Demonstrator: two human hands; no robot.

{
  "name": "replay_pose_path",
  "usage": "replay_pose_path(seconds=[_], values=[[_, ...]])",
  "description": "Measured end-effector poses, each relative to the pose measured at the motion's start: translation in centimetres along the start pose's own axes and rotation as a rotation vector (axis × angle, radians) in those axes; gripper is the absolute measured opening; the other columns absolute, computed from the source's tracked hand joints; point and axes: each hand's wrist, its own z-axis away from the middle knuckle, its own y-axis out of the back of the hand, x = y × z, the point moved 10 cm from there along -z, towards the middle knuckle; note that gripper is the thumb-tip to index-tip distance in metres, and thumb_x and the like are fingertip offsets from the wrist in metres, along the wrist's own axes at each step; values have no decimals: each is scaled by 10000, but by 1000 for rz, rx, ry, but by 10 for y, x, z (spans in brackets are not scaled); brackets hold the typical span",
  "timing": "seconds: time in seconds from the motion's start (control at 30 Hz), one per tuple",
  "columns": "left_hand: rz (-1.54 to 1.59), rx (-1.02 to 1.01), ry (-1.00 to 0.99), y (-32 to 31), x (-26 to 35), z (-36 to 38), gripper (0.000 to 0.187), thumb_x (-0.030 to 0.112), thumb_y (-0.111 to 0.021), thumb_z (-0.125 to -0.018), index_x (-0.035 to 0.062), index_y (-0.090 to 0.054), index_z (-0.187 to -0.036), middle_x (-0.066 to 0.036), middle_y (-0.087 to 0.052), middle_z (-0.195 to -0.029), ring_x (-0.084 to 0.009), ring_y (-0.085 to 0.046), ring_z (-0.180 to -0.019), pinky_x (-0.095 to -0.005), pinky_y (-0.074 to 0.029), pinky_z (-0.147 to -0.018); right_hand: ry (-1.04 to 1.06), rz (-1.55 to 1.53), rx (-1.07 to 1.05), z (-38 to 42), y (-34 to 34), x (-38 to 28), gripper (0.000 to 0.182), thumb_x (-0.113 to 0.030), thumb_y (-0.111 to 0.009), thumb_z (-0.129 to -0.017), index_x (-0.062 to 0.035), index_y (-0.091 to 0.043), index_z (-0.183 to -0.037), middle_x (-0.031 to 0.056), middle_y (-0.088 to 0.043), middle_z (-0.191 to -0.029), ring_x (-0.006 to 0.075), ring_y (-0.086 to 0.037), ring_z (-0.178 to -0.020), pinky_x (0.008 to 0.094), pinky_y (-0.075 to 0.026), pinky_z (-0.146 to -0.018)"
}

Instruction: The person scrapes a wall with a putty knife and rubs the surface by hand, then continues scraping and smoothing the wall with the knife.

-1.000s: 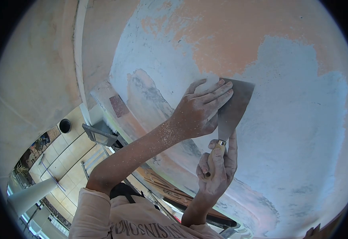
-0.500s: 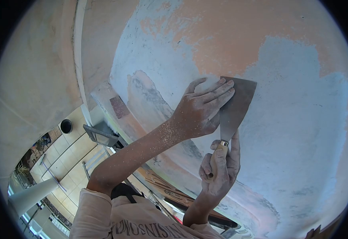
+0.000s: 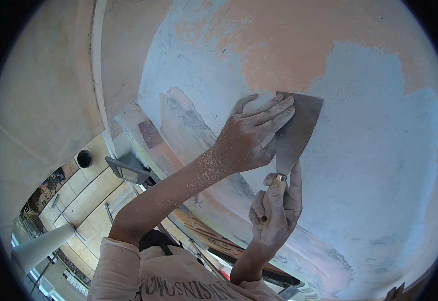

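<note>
My right hand (image 3: 277, 208) is wrapped round the light wooden handle of a wide scraper (image 3: 299, 123), one finger stretched up along the base of the blade. The flat metal blade lies against the patchy painted surface (image 3: 369, 130), its wide edge close to the border between peach and pale blue areas. My left hand (image 3: 256, 128) is open, with its outstretched fingers lying flat on the left side of the blade. Pale dust coats both hands, and flecks cover the left forearm.
A floodlight-like fixture (image 3: 127, 169) is mounted near the surface's left edge. Down on the tiled floor (image 3: 86, 210) stands a black bucket (image 3: 84, 158). A round column (image 3: 43, 246) rises at lower left. Carved brown trim (image 3: 206, 231) runs below my arms.
Both hands and the scraper have shifted slightly upward in the view. The fingers of my left hand have spread a little more, and the grip on the handle is unchanged.
</note>
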Motion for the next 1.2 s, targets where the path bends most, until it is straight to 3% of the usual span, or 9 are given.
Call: replay_pose_path(seconds=[0.23,0.33,0.43,0.67,0.7,0.8,1.0,1.1,1.2], values=[[56,42,15,5,-4,0,487,59,-564,-721,53,-527,-1207,-91,-525,-1275,-195,-469,-1218,-488,-278,-1036,-19,9,0,1,-2,-2,548,-14,-472,-882,30,-254,-1383,78,-539,-869,26,-425,-455,159,-295,-325],[-38,-24,1,-3,2,5,524,61,-604,-685,88,-538,-1204,-71,-529,-1282,-185,-473,-1218,-443,-306,-1034,-33,-1,-1,6,12,4,545,-10,-469,-882,32,-256,-1382,78,-540,-872,28,-424,-455,160,-293,-324],[-8,54,-5,7,-5,-1,528,55,-595,-683,87,-537,-1207,-73,-526,-1285,-184,-470,-1220,-442,-304,-1037,-7,8,-14,-2,-2,2,539,-13,-470,-883,29,-264,-1380,71,-539,-872,23,-416,-448,156,-288,-322],[-11,16,16,3,-6,3,457,60,-577,-735,63,-540,-1190,-82,-537,-1263,-176,-474,-1212,-485,-288,-1032,-31,-26,-29,0,4,8,537,-12,-481,-881,18,-280,-1378,64,-539,-868,27,-419,-457,154,-290,-319],[9,49,29,9,-8,1,513,41,-587,-696,105,-542,-1202,-72,-538,-1272,-191,-491,-1199,-440,-315,-1029,-26,-14,-21,-1,-2,6,538,-11,-482,-879,18,-282,-1377,58,-537,-861,25,-419,-454,153,-292,-319],[-34,12,16,4,-3,4,504,50,-602,-702,96,-542,-1200,-70,-544,-1264,-191,-497,-1193,-435,-321,-1026,-41,1,3,4,6,10,540,-13,-483,-880,17,-278,-1379,59,-533,-864,27,-415,-453,157,-294,-321],[-26,68,22,13,-10,-1,493,37,-577,-700,75,-547,-1191,-69,-542,-1267,-194,-497,-1193,-440,-323,-1025,-6,-12,-13,-1,-10,10,546,-11,-481,-881,20,-268,-1382,62,-528,-878,27,-412,-450,160,-296,-320],[-44,-51,-13,-1,-3,8,487,75,-560,-735,57,-515,-1219,-84,-521,-1282,-198,-458,-1226,-478,-289,-1038,-41,-27,-11,4,7,13,560,-18,-495,-877,23,-261,-1384,61,-529,-879,32,-425,-460,160,-306,-333],[-41,19,-2,6,-10,2,488,72,-561,-734,58,-515,-1220,-86,-516,-1286,-195,-456,-1228,-479,-289,-1038,-53,-31,-17,0,3,14,563,-13,-497,-873,26,-262,-1382,69,-537,-883,32,-426,-454,160,-305,-330]])
